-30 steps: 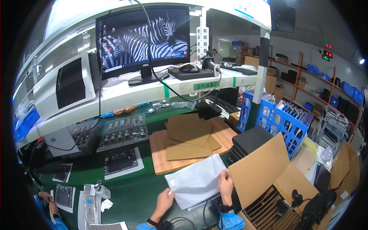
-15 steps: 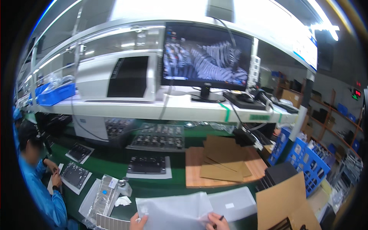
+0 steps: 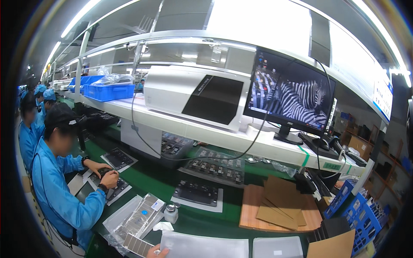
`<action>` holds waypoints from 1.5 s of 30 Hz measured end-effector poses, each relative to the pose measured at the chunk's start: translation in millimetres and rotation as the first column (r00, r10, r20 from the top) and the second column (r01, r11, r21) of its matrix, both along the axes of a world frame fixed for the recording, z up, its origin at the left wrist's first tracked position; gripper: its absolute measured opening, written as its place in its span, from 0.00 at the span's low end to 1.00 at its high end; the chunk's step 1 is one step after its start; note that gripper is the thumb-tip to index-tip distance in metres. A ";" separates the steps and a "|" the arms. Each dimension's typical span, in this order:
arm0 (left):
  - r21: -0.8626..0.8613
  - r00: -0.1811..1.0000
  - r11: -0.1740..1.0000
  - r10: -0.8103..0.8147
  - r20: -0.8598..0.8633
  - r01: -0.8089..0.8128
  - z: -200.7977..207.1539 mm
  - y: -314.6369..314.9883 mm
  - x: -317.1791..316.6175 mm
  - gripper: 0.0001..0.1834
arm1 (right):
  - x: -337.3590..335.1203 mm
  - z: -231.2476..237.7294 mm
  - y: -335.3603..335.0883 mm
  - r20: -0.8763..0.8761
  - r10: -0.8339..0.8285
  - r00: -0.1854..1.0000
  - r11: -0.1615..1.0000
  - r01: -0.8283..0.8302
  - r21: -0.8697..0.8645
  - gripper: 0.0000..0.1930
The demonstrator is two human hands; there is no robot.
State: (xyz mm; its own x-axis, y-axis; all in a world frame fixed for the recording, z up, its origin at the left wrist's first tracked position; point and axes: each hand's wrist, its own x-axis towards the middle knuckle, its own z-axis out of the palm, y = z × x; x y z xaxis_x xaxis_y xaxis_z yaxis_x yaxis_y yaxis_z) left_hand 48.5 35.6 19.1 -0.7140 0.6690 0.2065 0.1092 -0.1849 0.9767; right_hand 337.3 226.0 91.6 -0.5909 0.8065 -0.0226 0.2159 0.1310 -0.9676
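Along the lower edge, my left hand (image 3: pixel 158 252) grips the left corner of a translucent white plastic sheet or sleeve (image 3: pixel 206 245), thumb on top; the fingers beneath are hidden. My right hand is out of view. A similar translucent sheet (image 3: pixel 277 247) with a small white label lies to the right, apart from it. Near my left hand are a strip of pale rectangular labels (image 3: pixel 138 245), a crumpled white tissue (image 3: pixel 163 226) and a small bottle with a metal cap (image 3: pixel 171 213). A clear-wrapped package (image 3: pixel 140 217) lies just left of the bottle.
A dark perforated panel (image 3: pixel 195 193) rests on a white sheet ahead. Brown cardboard sheets (image 3: pixel 279 202) lie on a wooden board (image 3: pixel 251 215). Blue racks (image 3: pixel 361 219) and a cardboard flap (image 3: pixel 331 246) stand right. At left, a co-worker's hands (image 3: pixel 103 174) handle another dark panel.
The view has swung left and up, so the bench appears shifted rightward and more co-workers show. My right hand, earlier on the sheet's right side, has left view; my left keeps its hold.
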 end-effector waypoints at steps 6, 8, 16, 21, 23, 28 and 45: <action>-0.241 0.995 0.967 0.093 0.047 -0.079 -13.6 10.8 -5.3 0.16 | 0.4 -25.6 5.1 -0.003 -0.100 0.995 0.993 0.100 0.061 0.23; -0.265 0.994 0.958 0.105 -0.032 -0.110 -10.2 13.4 -3.0 0.16 | 2.3 -28.9 11.6 -0.099 -0.154 0.983 0.986 0.160 0.048 0.23; -0.341 0.944 0.882 0.286 -0.161 -0.326 -5.6 0.0 -43.3 0.17 | 86.1 14.9 41.5 -0.166 -0.570 0.804 0.819 0.543 -0.185 0.16; -0.367 0.909 0.858 0.233 -0.347 -0.360 12.1 0.7 -37.1 0.16 | 96.1 25.4 52.9 -0.400 -0.706 0.585 0.676 0.725 -0.133 0.17; -0.375 0.906 0.849 0.244 -0.346 -0.372 8.4 4.7 -38.0 0.17 | 85.8 34.5 54.4 -0.428 -0.681 0.594 0.701 0.699 -0.144 0.18; -0.476 0.995 0.874 0.068 -0.078 -0.096 -32.0 39.2 -25.0 0.17 | 35.3 -2.2 68.6 -0.276 -0.499 0.822 0.850 0.402 -0.340 0.17; -0.391 0.989 0.920 -0.079 -0.126 0.024 -86.0 79.0 -16.2 0.19 | -8.4 -84.6 45.0 0.531 -0.189 0.826 0.862 -0.119 0.493 0.20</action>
